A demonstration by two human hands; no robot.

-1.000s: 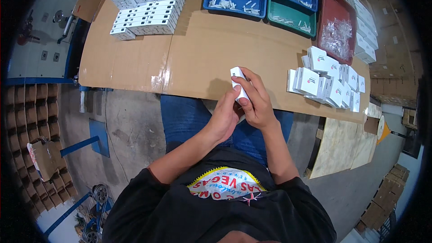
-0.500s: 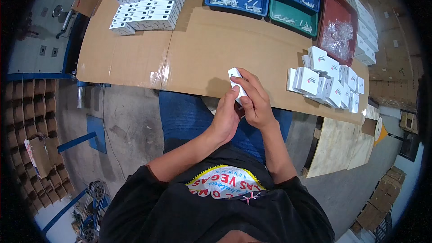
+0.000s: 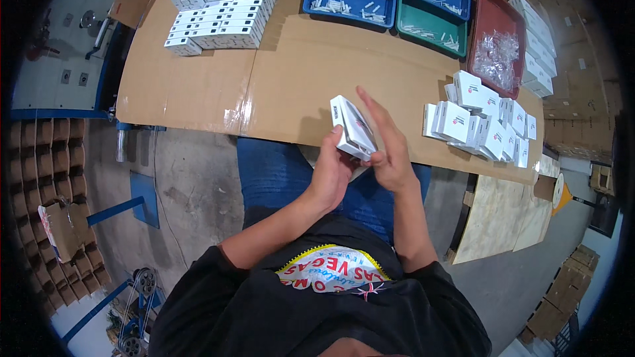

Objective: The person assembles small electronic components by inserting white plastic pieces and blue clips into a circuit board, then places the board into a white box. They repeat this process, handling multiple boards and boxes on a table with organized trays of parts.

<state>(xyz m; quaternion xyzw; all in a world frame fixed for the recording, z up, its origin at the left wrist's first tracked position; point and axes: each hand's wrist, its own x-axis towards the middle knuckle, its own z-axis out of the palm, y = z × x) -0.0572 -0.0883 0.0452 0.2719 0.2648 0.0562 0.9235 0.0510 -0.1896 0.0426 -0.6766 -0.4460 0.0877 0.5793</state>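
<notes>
A small flat white box (image 3: 343, 118) tilts above the table's near edge, in front of my body. Its lid-like panel looks partly lifted, with a dark gap along one side. My left hand (image 3: 331, 175) grips it from the lower left, thumb along the edge and fingers beneath, partly hidden. On the other side my right hand (image 3: 395, 158) has its fingers stretched out and apart from the box. The right thumb is close to the box's lower right corner; whether it presses there I cannot tell.
Similar white boxes (image 3: 456, 123) are heaped on the cardboard-covered table (image 3: 297, 79) at right. Patterned white boxes (image 3: 228, 36) stand stacked at far left. Beyond are trays: blue (image 3: 348, 21) and green (image 3: 433, 42) with small white pieces, red (image 3: 477, 69) with clear plastic.
The box has turned so its wide face shows, and a gap now appears in it. My right hand has loosened from it, fingers straightening. The left hand keeps its hold.
</notes>
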